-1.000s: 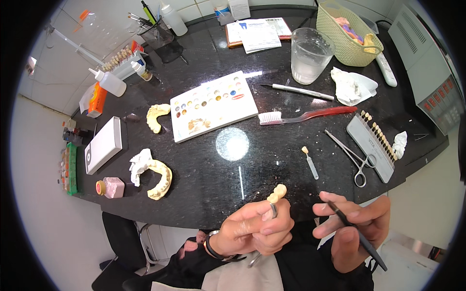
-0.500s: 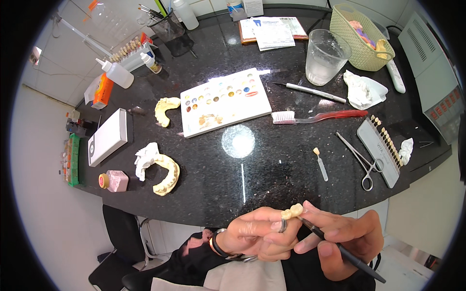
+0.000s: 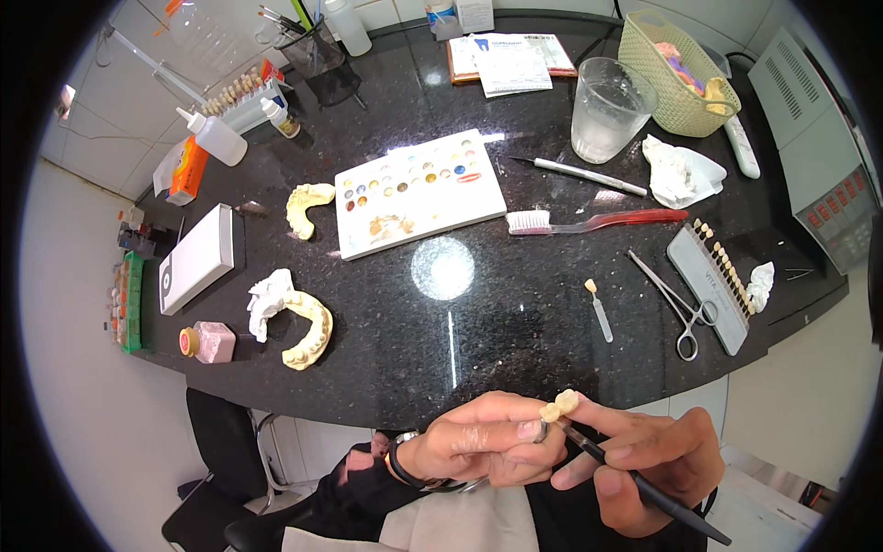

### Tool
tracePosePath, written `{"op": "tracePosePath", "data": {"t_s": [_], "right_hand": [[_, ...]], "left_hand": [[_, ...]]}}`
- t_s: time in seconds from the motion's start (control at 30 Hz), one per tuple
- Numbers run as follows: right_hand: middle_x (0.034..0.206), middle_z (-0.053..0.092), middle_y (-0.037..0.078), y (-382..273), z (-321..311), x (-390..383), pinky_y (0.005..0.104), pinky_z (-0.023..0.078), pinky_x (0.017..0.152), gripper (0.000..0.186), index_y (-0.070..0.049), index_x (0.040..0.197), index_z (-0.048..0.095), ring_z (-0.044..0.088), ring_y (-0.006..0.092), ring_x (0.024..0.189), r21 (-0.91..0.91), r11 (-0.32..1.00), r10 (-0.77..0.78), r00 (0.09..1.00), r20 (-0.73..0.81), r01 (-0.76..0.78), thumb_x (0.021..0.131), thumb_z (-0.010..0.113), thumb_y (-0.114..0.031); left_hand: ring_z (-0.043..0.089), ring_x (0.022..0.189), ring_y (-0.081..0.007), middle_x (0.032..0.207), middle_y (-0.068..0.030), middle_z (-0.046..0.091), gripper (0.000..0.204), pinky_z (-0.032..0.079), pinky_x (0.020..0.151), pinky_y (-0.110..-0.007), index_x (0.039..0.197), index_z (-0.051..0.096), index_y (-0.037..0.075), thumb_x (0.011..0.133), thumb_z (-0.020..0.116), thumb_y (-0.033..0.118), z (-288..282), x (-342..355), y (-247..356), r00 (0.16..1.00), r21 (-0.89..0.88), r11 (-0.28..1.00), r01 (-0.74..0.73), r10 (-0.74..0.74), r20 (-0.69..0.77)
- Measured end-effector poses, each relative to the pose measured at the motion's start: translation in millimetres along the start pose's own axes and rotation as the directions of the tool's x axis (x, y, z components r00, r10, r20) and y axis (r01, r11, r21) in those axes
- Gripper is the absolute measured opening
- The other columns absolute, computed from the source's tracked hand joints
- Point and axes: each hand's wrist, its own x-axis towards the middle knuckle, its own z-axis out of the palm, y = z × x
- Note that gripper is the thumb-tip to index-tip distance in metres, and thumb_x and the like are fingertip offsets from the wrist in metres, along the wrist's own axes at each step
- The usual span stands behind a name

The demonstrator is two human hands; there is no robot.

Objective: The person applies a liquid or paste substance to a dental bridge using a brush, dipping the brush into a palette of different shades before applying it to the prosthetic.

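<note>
At the near edge of the counter, my left hand (image 3: 483,442) is closed on a metal holder (image 3: 539,431) that bears small cream tooth crowns (image 3: 561,404). My right hand (image 3: 662,465) grips a slim black brush (image 3: 673,506), its tip at the underside of the crowns; whether it touches them I cannot tell. My right fingertips are close beside the crowns. Above my hands lie a white paint palette (image 3: 420,193), a small shade tab (image 3: 597,310), scissor-like forceps (image 3: 668,294) and a plaster arch model (image 3: 313,331) with white tissue beside it.
The black counter (image 3: 395,350) also carries a red toothbrush (image 3: 625,217), metal instrument (image 3: 589,175), glass of water (image 3: 607,120), shade guide (image 3: 708,285), basket (image 3: 681,78), bottles (image 3: 216,138) and a pink-powder jar (image 3: 213,341). A grey machine (image 3: 791,120) stands right, a black chair (image 3: 216,432) lower left.
My left hand has moved right and down with the crowns. My right hand has brought the brush tip in to them, its fingers closing further around the brush.
</note>
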Motion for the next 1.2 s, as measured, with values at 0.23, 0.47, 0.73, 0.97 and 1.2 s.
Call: {"op": "tracePosePath", "data": {"t_s": [0.23, 0.47, 0.73, 0.97, 1.2], "right_hand": [[0.088, 0.052, 0.042, 1.1, -1.0, 1.7, 0.0306, 0.055, 0.05, 0.025, 0.006, 0.089, 0.038, 0.064, 0.0266, 0.055, 0.011, 1.0, -0.015, 1.0, 0.015, 0.015, 0.082, 0.057, -0.008], [0.089, 0.052, 0.043, 2.8, -2.9, -0.8, 0.0308, 0.055, 0.049, 0.026, 0.006, 0.089, 0.037, 0.064, 0.0263, 0.055, 0.032, 0.999, -0.015, 1.0, -0.017, 0.015, 0.082, 0.057, -0.008], [0.089, 0.052, 0.042, 5.0, -3.4, 1.6, 0.0306, 0.055, 0.049, 0.026, 0.007, 0.088, 0.038, 0.064, 0.0262, 0.055, 0.0, 0.999, -0.048, 0.998, 0.036, 0.048, 0.081, 0.058, -0.008], [0.089, 0.053, 0.042, 5.1, -1.8, 0.3, 0.0307, 0.055, 0.049, 0.025, 0.007, 0.088, 0.038, 0.064, 0.0267, 0.055, 0.014, 0.999, -0.035, 0.999, 0.005, 0.035, 0.081, 0.057, -0.007], [0.089, 0.052, 0.042, 5.0, -5.2, 3.9, 0.0312, 0.055, 0.05, 0.025, 0.007, 0.089, 0.038, 0.064, 0.0271, 0.056, -0.011, 0.998, -0.06, 0.996, 0.066, 0.061, 0.081, 0.057, -0.007]], "left_hand": [[0.029, 0.052, -0.0073, 0.062, 0.0012, 0.035, 0.029, 0.022, 0.047, -0.022, 0.075, 0.045, 0.001, 0.093, 0.037, 0.022, -2.6, 1.5, -2.2, 0.999, -0.003, 1.0, -0.023, 0.024, 0.034], [0.029, 0.051, -0.0069, 0.061, 0.0014, 0.035, 0.03, 0.022, 0.046, -0.022, 0.073, 0.045, 0.003, 0.093, 0.036, 0.023, -1.8, 1.7, -1.0, 1.0, -0.008, 1.0, 0.001, -0.001, 0.008], [0.028, 0.051, -0.0062, 0.061, 0.0017, 0.034, 0.03, 0.022, 0.045, -0.022, 0.073, 0.044, 0.003, 0.094, 0.035, 0.023, -2.5, -0.6, 0.1, 0.999, 0.021, 0.999, 0.027, -0.026, -0.019], [0.029, 0.051, -0.0061, 0.061, 0.002, 0.034, 0.03, 0.022, 0.045, -0.021, 0.074, 0.044, 0.003, 0.094, 0.035, 0.023, -1.7, 1.1, 0.3, 1.0, 0.023, 1.0, 0.004, -0.004, 0.0], [0.03, 0.051, -0.0063, 0.062, 0.0019, 0.034, 0.03, 0.022, 0.045, -0.021, 0.074, 0.044, 0.003, 0.093, 0.036, 0.023, -1.4, 0.4, 0.7, 1.0, 0.055, 0.998, 0.009, -0.008, -0.029]]}}
